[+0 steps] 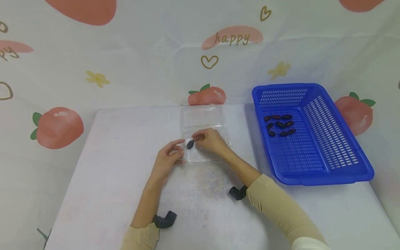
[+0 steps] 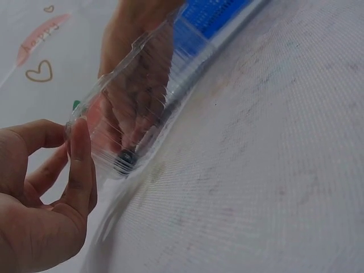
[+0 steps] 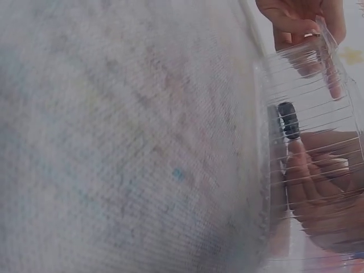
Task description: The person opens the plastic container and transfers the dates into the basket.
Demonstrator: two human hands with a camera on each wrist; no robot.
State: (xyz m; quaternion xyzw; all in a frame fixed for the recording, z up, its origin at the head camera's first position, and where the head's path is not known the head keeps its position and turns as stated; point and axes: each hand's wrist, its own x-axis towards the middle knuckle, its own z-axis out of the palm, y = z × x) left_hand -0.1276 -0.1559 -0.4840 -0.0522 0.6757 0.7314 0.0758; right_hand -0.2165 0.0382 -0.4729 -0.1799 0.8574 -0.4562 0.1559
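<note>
A clear plastic clamshell box lies on the table with its lid folded back. My left hand pinches the box's left rim between thumb and fingers, which the left wrist view shows close up. One dark, oval date lies inside at the left side. My right hand reaches into the box from the right, its fingertips right at the date. Through the ribbed wall in the right wrist view, an extended finger meets the end of the date.
To the right stands a blue plastic basket with several dark dates grouped at its left side. Black curved pieces stick out at both forearms. A printed cloth hangs behind the white table.
</note>
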